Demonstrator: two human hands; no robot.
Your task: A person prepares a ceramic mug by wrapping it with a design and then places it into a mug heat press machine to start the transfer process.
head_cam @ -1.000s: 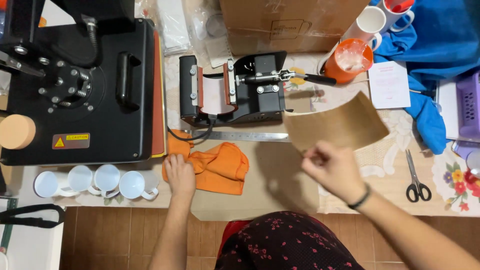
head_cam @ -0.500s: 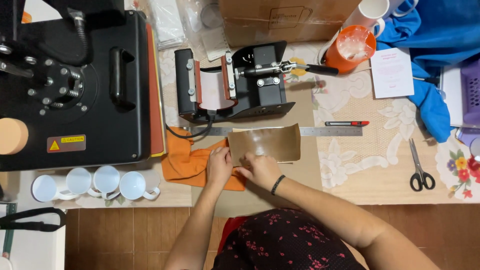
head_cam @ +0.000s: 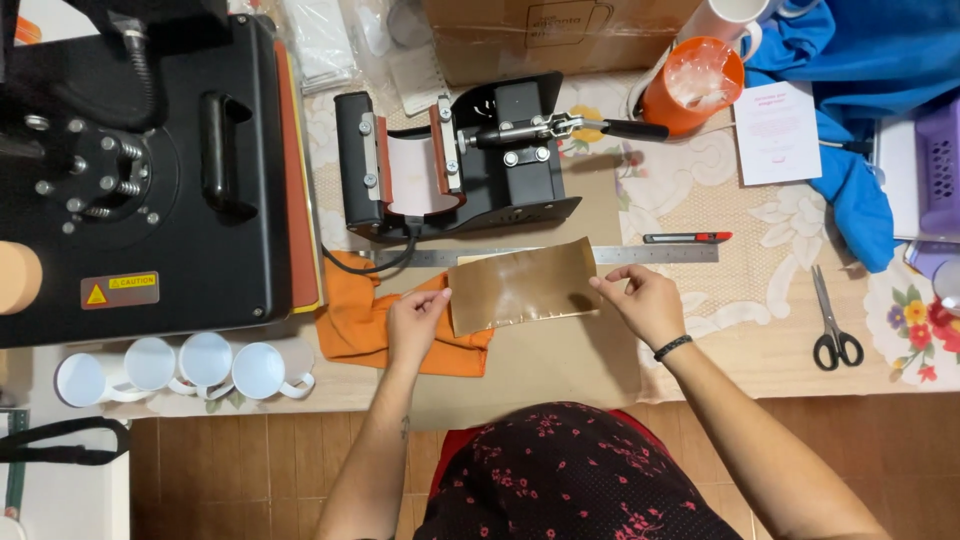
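Brown glossy sheet (head_cam: 522, 285) hangs stretched between both hands over the bench (head_cam: 700, 330), just in front of a steel ruler (head_cam: 660, 254) and the black mug press (head_cam: 455, 160). An orange cloth (head_cam: 365, 325) lies under its left end; scissors (head_cam: 832, 320) lie well apart to the right. Left hand (head_cam: 415, 322) pinches the left edge, right hand (head_cam: 645, 300) the right edge.

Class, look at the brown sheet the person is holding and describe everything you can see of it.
The brown sheet is a thin, glossy, roughly rectangular piece, like coated paper or film, with a sheen across it. It is held flat and slightly tilted between the left hand at its left edge and the right hand at its right edge, over the metal ruler and orange cloth.
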